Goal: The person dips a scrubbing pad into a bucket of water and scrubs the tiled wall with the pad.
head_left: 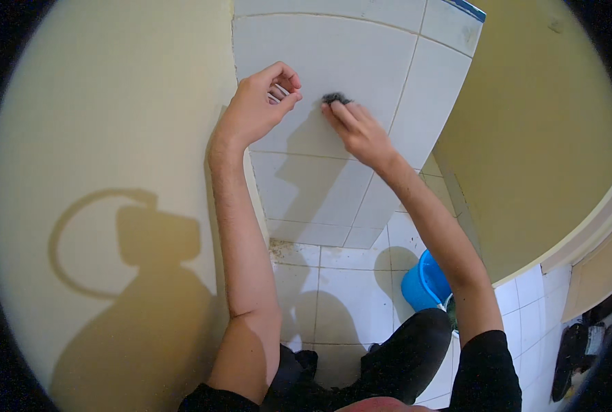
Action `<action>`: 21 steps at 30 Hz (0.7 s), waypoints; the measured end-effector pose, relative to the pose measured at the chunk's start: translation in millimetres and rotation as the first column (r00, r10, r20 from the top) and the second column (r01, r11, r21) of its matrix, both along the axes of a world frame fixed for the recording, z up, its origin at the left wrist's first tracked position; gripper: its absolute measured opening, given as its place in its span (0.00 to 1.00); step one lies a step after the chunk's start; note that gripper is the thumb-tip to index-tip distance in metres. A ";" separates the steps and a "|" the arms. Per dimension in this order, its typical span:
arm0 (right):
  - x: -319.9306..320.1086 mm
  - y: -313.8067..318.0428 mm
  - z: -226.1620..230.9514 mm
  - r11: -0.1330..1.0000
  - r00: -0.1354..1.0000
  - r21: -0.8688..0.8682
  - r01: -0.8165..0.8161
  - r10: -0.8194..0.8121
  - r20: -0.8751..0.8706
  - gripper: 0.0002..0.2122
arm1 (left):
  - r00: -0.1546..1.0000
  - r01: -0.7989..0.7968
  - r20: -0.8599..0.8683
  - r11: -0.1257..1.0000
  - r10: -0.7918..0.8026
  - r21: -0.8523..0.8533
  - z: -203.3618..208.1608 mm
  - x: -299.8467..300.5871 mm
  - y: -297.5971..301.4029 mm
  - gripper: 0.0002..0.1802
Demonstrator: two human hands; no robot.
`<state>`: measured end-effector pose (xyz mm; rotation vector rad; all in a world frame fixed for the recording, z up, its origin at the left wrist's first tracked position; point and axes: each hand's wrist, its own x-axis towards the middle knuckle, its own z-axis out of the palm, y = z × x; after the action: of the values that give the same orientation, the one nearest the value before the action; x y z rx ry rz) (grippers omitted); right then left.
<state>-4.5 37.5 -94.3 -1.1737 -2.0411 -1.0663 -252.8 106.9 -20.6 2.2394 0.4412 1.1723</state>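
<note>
My right hand [362,134] presses a dark, fuzzy scouring pad [336,99] against the white tiled wall [333,51]. Its fingers are closed on the pad, covering the lower part of it. To the left, my left hand [268,103] is held up near the tiles with loosely curled fingers. A small gap separates its thumb from the fingertips, and white slivers show between the fingers. I see nothing held in it; whether it touches the wall I cannot tell.
A blue bucket [422,283] stands on the tiled floor [350,288] beside my bent knee [422,340], partly behind my right forearm. A cream wall [127,123] runs close along my left arm. Dark shoes [570,353] lie at the far right. Brown dirt [285,250] marks the floor at the wall's foot.
</note>
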 end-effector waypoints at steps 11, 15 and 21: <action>-20.7 1.7 29.6 0.945 0.984 0.296 0.138 -0.164 0.067 0.24 | 0.998 0.054 0.027 0.998 -0.053 -0.011 3.2 2.9 -15.1 0.07; -16.8 -2.2 49.0 0.944 0.988 0.304 0.127 -0.148 0.046 0.19 | 0.999 0.043 0.014 0.999 -0.042 -0.019 0.6 4.4 -11.2 0.07; -27.7 1.8 99.5 0.868 0.979 0.455 0.199 -0.200 -0.048 0.20 | 0.999 0.040 0.027 0.999 -0.040 -0.006 6.1 -1.2 -12.0 0.07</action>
<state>-32.3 39.3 5.2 -1.1401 -1.5593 -1.5470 -254.0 95.0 -14.5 2.2144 0.3870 1.1776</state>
